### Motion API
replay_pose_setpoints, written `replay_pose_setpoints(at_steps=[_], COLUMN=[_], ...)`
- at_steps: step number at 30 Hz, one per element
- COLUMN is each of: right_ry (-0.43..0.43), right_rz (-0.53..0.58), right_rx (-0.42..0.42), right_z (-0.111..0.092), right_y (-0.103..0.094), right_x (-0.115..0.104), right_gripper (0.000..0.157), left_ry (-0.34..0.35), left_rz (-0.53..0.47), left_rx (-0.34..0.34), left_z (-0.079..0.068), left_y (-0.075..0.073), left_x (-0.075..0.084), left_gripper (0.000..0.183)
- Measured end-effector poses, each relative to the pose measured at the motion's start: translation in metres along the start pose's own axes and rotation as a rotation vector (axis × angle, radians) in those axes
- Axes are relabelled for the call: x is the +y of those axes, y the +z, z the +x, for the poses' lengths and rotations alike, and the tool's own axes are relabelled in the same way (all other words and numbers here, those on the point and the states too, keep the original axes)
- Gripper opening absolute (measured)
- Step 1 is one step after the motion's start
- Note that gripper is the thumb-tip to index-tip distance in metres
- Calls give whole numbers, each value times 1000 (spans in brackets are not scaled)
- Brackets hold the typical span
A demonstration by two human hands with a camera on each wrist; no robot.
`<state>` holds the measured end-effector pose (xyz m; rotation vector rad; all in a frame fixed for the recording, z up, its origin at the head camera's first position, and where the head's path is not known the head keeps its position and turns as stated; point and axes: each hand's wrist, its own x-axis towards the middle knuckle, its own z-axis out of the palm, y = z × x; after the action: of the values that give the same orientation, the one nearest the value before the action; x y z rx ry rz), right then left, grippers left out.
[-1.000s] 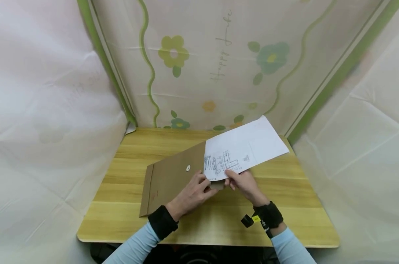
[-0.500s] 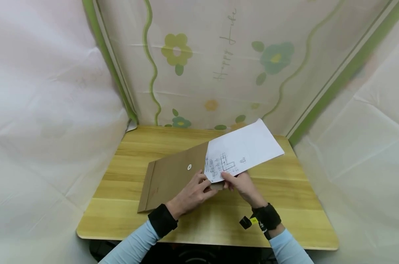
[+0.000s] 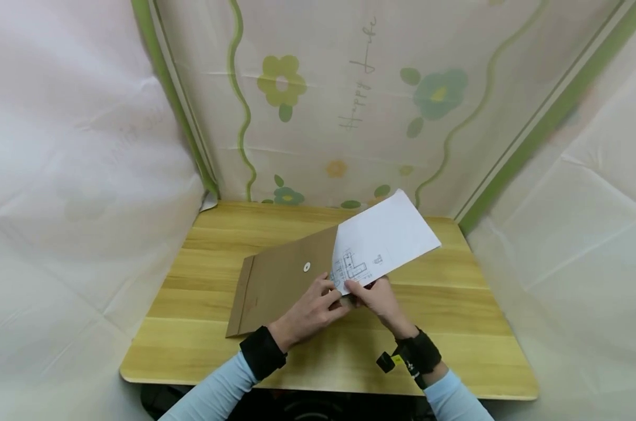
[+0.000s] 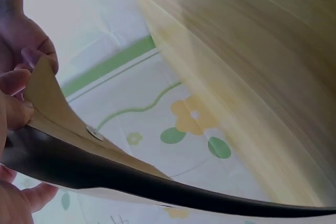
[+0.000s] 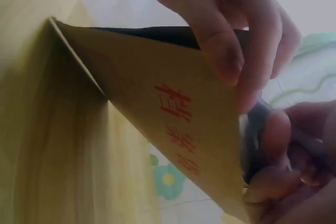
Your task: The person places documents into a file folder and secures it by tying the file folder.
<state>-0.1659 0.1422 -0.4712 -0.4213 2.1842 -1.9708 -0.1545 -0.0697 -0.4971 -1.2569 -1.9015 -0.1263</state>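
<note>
A brown kraft paper document envelope (image 3: 281,280) is held tilted above the table, with a round white button on its upper face. From its right-hand mouth sticks a white sheet of paper (image 3: 386,234) with a line drawing, its left part hidden inside. My left hand (image 3: 311,311) grips the envelope near the mouth's front corner, fingers curled over the edge. Close beside it, my right hand (image 3: 378,301) pinches the sheet's near edge, thumb on top. The right wrist view shows red characters on the envelope's underside (image 5: 168,108), with both hands at its mouth.
A wood-grain table (image 3: 181,327) lies beneath. Behind it hangs a flower-printed curtain (image 3: 307,134), and pale fabric walls (image 3: 60,204) close in both sides. Both wrists wear black bands (image 3: 262,354).
The sheet has slid left and down, deeper into the envelope, so less of its drawing shows. My right hand has moved left with it; my left hand keeps its grip.
</note>
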Motion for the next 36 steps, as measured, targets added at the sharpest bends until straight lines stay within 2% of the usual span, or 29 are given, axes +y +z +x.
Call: replay_pose_setpoints(at_steps=[6,9,13,16,18,20,22,24,26,28,30,33,36], right_ry=[93,109,148,178,160,125,97,116,177,261,325,368,372], right_rz=[-83,-113,-100,3,105,226,335,441,465,398,270,83,-5], right_rx=[0,-18,35,105,117,98,41,-20,-37,-15,23,82,99], right_z=[5,8,8,7,8,10,14,19,24,29,35,42,46], right_y=[-17,-29,-46,-67,-85,-107,-129,-149,-165,-176,-182,-187,-191], right_x=[-14,-22,-31,-42,-49,-54,-58,-60,-61,-59,-55,-46,-39], right_gripper=[41,43,53,60,61,63,71,80,79,66,49,29,21], left_ry=[-13,-22,-24,-19,-13,-15,-16,-21,-18,-13,-12,-17,-24], left_rz=[-18,-15,6,10,5,-7,-16,-31,-40,-41,-43,-32,-23], left_rx=[-2,-5,-22,-27,-21,-16,-15,-11,-1,12,20,14,2], left_z=[-3,-5,-6,-7,-7,-8,-8,-9,-9,-10,-11,-10,-10], left_y=[3,4,2,1,0,0,1,1,0,0,0,0,0], left_x=[2,3,6,7,7,8,9,10,11,13,14,14,12], left_gripper=[31,32,38,40,38,34,31,31,30,30,30,30,30])
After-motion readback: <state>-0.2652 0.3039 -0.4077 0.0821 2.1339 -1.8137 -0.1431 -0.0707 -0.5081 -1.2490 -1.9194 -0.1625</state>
